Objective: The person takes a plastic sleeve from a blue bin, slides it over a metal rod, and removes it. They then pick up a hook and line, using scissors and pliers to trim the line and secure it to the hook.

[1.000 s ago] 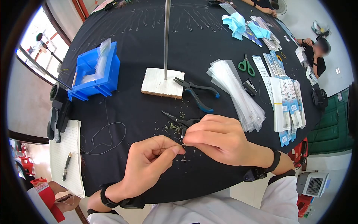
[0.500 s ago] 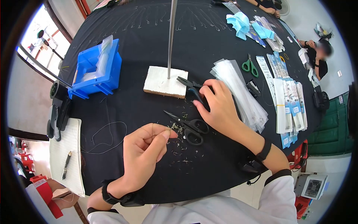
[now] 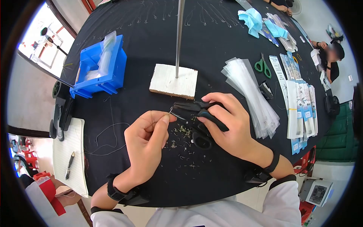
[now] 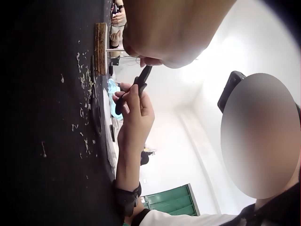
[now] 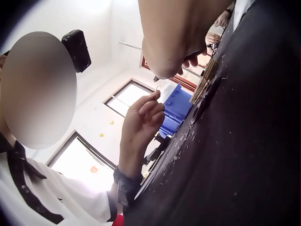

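Left hand [image 3: 145, 136] pinches a thin curved piece [image 3: 171, 109] at its fingertips, right hand [image 3: 234, 128] grips pliers [image 3: 193, 107], tips right by that piece, with scissors [image 3: 203, 142] and clippings [image 3: 183, 132] between the hands on the desk [image 3: 215, 181], block [image 3: 166, 77] beyond.

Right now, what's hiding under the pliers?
Below the pliers, black-handled scissors lie on the black tablecloth among scattered clippings. One handle loop shows clearly; the pliers and right hand cover other parts, which can't be seen.
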### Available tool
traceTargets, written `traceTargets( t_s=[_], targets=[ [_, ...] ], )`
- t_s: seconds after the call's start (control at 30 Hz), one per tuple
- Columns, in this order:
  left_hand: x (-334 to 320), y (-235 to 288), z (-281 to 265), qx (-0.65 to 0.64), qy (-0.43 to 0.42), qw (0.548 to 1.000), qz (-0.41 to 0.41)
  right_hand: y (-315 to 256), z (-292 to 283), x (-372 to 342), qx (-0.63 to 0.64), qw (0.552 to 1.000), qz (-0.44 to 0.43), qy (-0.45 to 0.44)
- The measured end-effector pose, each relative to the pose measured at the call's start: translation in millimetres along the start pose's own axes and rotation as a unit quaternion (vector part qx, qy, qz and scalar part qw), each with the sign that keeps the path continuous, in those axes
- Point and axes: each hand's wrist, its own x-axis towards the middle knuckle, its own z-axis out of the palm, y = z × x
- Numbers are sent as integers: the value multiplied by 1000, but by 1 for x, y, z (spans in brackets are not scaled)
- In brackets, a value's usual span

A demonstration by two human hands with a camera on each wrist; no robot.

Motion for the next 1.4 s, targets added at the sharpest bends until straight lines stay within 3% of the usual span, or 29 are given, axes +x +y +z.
traceTargets(
  t_s=[0.3,1.4],
  targets=[
    [-1,-4,2,26,14,1000,7,2,1,-2,-64,997,-40,3],
    [-1,-13,2,88,14,995,48,9,-1,-4,-36,998,-52,-11]
  ],
)
